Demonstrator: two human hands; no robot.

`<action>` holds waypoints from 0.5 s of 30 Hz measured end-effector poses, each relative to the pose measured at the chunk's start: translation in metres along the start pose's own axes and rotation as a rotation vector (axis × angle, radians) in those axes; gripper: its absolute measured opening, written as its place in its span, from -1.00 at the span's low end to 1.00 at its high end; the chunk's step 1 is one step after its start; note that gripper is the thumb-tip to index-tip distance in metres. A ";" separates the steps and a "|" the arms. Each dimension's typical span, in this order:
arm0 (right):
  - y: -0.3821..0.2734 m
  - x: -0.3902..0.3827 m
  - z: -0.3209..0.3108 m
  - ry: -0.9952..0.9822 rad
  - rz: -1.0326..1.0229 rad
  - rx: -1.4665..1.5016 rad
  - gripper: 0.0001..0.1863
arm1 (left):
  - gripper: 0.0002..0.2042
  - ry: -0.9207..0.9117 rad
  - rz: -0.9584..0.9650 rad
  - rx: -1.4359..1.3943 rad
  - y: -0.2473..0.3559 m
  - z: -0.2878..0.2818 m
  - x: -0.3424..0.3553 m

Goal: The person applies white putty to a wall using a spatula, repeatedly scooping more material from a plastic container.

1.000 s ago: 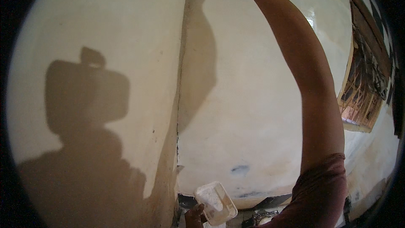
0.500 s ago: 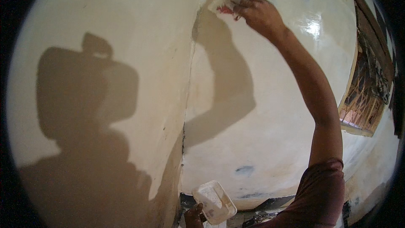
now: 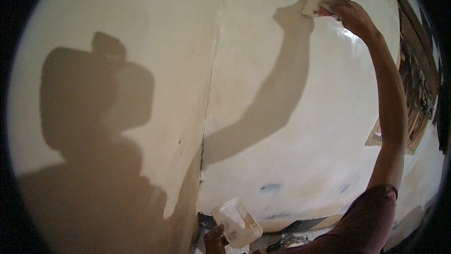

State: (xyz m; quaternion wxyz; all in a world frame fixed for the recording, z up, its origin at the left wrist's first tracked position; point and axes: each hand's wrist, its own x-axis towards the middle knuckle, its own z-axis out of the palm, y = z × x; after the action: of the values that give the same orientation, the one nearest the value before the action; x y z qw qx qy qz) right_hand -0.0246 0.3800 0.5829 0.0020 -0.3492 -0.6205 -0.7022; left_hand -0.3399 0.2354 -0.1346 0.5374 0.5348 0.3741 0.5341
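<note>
My right hand (image 3: pixel 340 9) is raised to the upper right of the pale plastered wall (image 3: pixel 263 89), fingers closed on a flat cream spreader (image 3: pixel 314 1) with a red part, held against the wall. The fingertips are smeared white. Near the lower edge, my left hand (image 3: pixel 215 239) grips a translucent rectangular plastic container (image 3: pixel 237 221) with some whitish material in it. Bluish-dark patches mark the wall near the top and lower down.
A wall corner with a thin crack (image 3: pixel 205 113) runs vertically left of centre, with my shadow over both faces. At the right is a window opening with a grille (image 3: pixel 416 127) and dark boards (image 3: pixel 411 14). Clutter (image 3: pixel 289 243) lies below the wall's bottom edge.
My right hand has come from the top edge at the centre down and rightward across the wall with the spreader, its shadow following. My left hand and the container stay low, nearly still.
</note>
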 end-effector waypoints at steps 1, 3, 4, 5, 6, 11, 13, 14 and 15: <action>-0.001 0.005 -0.011 0.045 0.068 -0.025 -0.49 | -0.56 0.004 0.012 0.049 -0.001 -0.003 -0.004; 0.000 0.025 -0.023 0.077 0.180 -0.066 -0.52 | -0.56 0.006 0.071 0.174 -0.003 0.001 -0.001; -0.002 0.050 -0.022 0.079 0.224 -0.079 -0.55 | -0.56 0.002 0.077 0.206 -0.002 0.002 0.000; -0.012 0.078 -0.031 0.126 0.210 -0.033 -0.62 | -0.56 -0.004 0.066 0.211 -0.001 0.004 0.003; -0.025 0.111 -0.049 0.168 0.180 -0.007 -0.68 | -0.57 -0.048 -0.019 0.015 -0.002 0.007 0.003; -0.051 0.220 -0.032 0.177 0.328 -0.042 -0.79 | -0.61 -0.006 -0.260 -0.381 0.006 0.011 -0.001; -0.049 0.229 -0.014 0.127 0.320 -0.138 -0.84 | -0.62 -0.016 -0.247 -0.365 0.007 0.015 -0.003; -0.053 0.221 0.006 0.226 0.220 -0.171 -0.84 | -0.63 -0.018 -0.242 -0.368 0.007 0.015 -0.003; -0.082 0.209 0.008 0.185 0.231 -0.123 -0.84 | -0.63 0.000 -0.242 -0.365 0.008 0.014 -0.005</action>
State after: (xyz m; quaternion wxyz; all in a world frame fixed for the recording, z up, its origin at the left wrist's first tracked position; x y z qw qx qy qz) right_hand -0.2145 0.4963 0.6145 0.1185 -0.3515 -0.5293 -0.7630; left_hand -0.3283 0.2270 -0.1256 0.6857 0.3799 0.3327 0.5243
